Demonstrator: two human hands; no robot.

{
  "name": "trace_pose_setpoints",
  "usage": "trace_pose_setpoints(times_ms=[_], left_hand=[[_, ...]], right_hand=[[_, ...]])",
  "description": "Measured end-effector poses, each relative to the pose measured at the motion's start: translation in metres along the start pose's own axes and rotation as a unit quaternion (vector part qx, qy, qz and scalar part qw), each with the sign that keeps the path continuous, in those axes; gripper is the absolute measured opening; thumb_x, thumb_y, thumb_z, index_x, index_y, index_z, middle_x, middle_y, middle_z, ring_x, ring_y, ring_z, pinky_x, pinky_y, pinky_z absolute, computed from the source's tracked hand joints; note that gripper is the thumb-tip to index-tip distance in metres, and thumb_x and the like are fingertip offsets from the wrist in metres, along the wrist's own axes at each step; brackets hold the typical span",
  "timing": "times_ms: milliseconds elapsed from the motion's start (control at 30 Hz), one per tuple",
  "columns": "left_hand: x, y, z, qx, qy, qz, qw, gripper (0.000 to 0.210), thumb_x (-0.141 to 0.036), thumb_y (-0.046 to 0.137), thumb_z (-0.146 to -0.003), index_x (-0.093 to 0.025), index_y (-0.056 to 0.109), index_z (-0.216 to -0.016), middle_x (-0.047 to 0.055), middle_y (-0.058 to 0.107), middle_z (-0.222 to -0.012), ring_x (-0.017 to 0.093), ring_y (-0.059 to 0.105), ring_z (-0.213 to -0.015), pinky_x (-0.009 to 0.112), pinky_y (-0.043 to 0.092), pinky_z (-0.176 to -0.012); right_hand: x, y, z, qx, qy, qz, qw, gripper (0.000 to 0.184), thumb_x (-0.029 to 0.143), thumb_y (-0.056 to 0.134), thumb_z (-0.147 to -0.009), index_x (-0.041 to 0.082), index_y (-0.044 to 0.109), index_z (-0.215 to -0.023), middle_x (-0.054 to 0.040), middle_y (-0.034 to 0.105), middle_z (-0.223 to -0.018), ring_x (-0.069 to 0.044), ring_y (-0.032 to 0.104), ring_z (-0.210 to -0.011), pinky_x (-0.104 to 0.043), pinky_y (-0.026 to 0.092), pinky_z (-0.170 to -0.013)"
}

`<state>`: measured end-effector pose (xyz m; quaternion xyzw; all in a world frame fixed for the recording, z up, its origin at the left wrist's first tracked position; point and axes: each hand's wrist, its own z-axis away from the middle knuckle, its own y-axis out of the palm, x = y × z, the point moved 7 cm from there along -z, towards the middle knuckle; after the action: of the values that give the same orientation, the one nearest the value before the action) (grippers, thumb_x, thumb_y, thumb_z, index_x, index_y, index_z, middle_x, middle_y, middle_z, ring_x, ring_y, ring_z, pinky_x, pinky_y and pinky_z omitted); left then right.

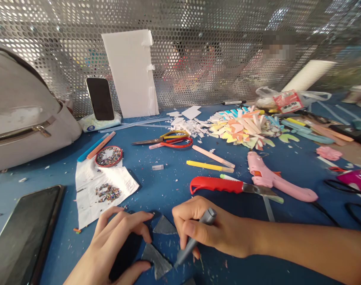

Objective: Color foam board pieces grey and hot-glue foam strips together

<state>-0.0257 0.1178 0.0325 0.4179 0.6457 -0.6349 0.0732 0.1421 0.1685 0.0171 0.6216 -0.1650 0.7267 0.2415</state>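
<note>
In the head view my right hand (204,227) is closed round a grey marker pen (195,241). The pen slants down to the left, its tip at the right corner of a dark grey, roughly triangular piece (157,261) lying on the blue table. My left hand (121,245) curls about that piece, with thumb and a fingertip at its left corners. A second dark triangular piece (165,226) lies just above, between my two hands. Part of another dark piece (190,282) shows at the bottom edge.
A red-handled knife (217,185), pink glue gun (275,178) and scissors (168,139) lie beyond my hands. White paper (109,194) holds beads by a round bead dish (109,156). Paper scraps (242,126) are heaped behind. A phone (25,233) and bag (28,114) are left.
</note>
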Motion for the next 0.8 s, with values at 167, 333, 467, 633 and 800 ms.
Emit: trace_pose_setpoints(times_ms=[167, 333, 467, 633, 800], left_hand=[[0.0002, -0.0003, -0.0001, -0.006, 0.001, -0.004, 1.0, 0.055, -0.018, 0.069, -0.092, -0.036, 0.042, -0.136, -0.011, 0.07, -0.1, 0.013, 0.066, -0.106, 0.022, 0.029, -0.112], [0.0026, 0.0002, 0.0008, -0.003, -0.005, -0.003, 1.0, 0.058, -0.017, 0.072, -0.089, -0.037, 0.042, -0.136, -0.011, 0.07, -0.101, 0.013, 0.066, -0.108, 0.023, 0.028, -0.114], [0.0024, 0.0004, 0.001, 0.001, -0.008, -0.001, 1.0, 0.057, -0.016, 0.07, -0.091, -0.037, 0.042, -0.136, -0.011, 0.07, -0.101, 0.013, 0.066, -0.107, 0.023, 0.028, -0.114], [0.0011, 0.0012, 0.0012, 0.001, -0.012, -0.014, 1.0, 0.061, -0.012, 0.069, -0.088, -0.038, 0.04, -0.135, -0.011, 0.07, -0.101, 0.013, 0.067, -0.106, 0.024, 0.028, -0.114], [0.0008, 0.0011, 0.0013, -0.014, -0.003, -0.031, 0.999, 0.058, -0.015, 0.067, -0.088, -0.036, 0.041, -0.136, -0.008, 0.071, -0.099, 0.016, 0.068, -0.105, 0.029, 0.034, -0.114]], right_hand=[[-0.0008, -0.0007, -0.0006, -0.003, 0.001, -0.004, 1.0, 0.06, 0.07, 0.054, -0.093, 0.012, 0.06, -0.074, -0.0012, 0.055, -0.065, -0.011, 0.057, -0.053, -0.02, 0.041, -0.051], [-0.0003, -0.0023, -0.0008, -0.011, -0.009, -0.007, 1.0, 0.055, 0.066, 0.056, -0.094, 0.013, 0.06, -0.077, -0.0012, 0.057, -0.065, -0.011, 0.058, -0.056, -0.021, 0.043, -0.054], [-0.0003, 0.0005, 0.0002, 0.004, -0.006, -0.008, 1.0, 0.059, 0.068, 0.056, -0.093, 0.013, 0.06, -0.074, -0.0007, 0.055, -0.065, -0.011, 0.058, -0.053, -0.02, 0.04, -0.05], [0.0007, 0.0026, -0.0002, 0.015, -0.005, -0.006, 1.0, 0.052, 0.062, 0.06, -0.093, 0.013, 0.06, -0.075, -0.0007, 0.059, -0.066, -0.01, 0.059, -0.055, -0.02, 0.041, -0.052], [-0.0003, 0.0025, -0.0012, 0.014, -0.009, -0.004, 1.0, 0.051, 0.061, 0.061, -0.093, 0.014, 0.059, -0.074, 0.001, 0.059, -0.066, -0.008, 0.055, -0.051, -0.019, 0.041, -0.052]])
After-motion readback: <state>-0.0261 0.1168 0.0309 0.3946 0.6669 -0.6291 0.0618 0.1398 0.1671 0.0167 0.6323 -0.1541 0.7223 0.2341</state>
